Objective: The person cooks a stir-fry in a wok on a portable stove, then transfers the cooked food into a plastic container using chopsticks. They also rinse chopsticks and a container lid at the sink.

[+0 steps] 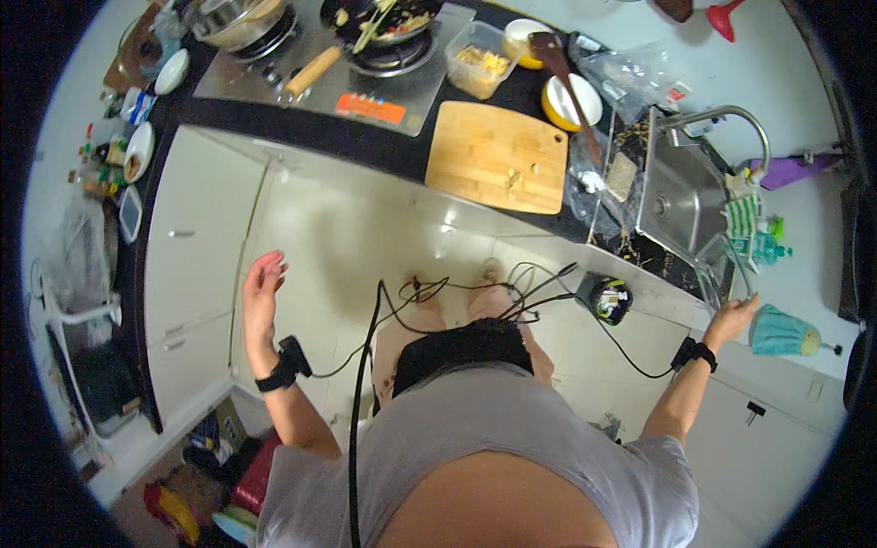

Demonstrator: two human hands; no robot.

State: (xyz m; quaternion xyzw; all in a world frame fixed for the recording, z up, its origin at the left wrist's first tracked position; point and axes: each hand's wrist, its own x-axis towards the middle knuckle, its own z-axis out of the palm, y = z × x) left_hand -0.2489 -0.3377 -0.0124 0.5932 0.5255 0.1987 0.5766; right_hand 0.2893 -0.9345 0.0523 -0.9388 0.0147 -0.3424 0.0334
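Observation:
My left hand (pixel 264 282) is raised over the floor at the left, its fingers loosely curved and holding nothing. Beyond the sink's near right corner, my right hand (pixel 730 322) reaches to the edge of a transparent container (pixel 718 268). Its fingers meet the container's near end, but the grip is too small to make out. A teal hand towel (pixel 781 330) hangs just right of that hand. The stainless steel sink (pixel 685 195) with a curved faucet (pixel 754 123) lies ahead of it. Behind the sink stand a green-striped cloth (pixel 743 214) and a green soap bottle (pixel 764 250).
A wooden cutting board (pixel 493 154) with food scraps lies at the counter edge. A wok (pixel 384 24) with food and chopsticks sits on the gas stove (pixel 425 89). Nearby are a plastic food box (pixel 479 61) and a wooden spatula (pixel 558 58) across bowls. Black cables (pixel 380 308) hang before me.

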